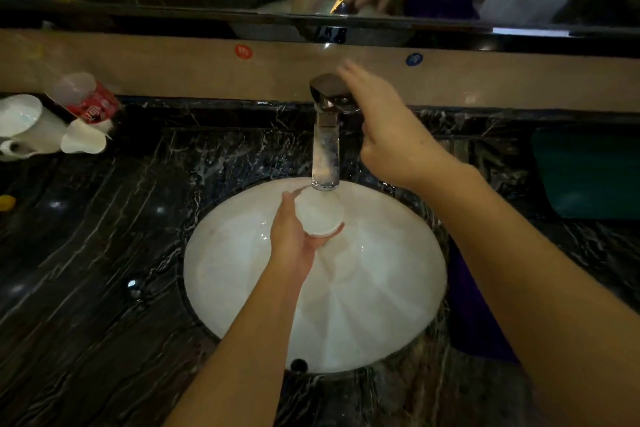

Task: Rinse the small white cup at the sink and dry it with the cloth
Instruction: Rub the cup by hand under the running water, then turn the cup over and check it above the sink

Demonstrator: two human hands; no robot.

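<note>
My left hand (294, 241) holds the small white cup (320, 215) over the white sink basin (242, 288), directly under the spout of the chrome tap (325, 149). The cup is tilted with its base toward me. My right hand (388, 132) hovers beside the tap's lever handle (329, 90), fingers spread and slightly blurred; whether it touches the lever is unclear. A purple cloth (478, 315) lies on the dark marble counter to the right of the basin, partly hidden by my right forearm.
At the left of the counter (86, 253) stand white cups (24, 125) and a bottle with a red label (86, 100). A dark teal tray (588, 173) sits at the far right. A mirror runs along the back wall.
</note>
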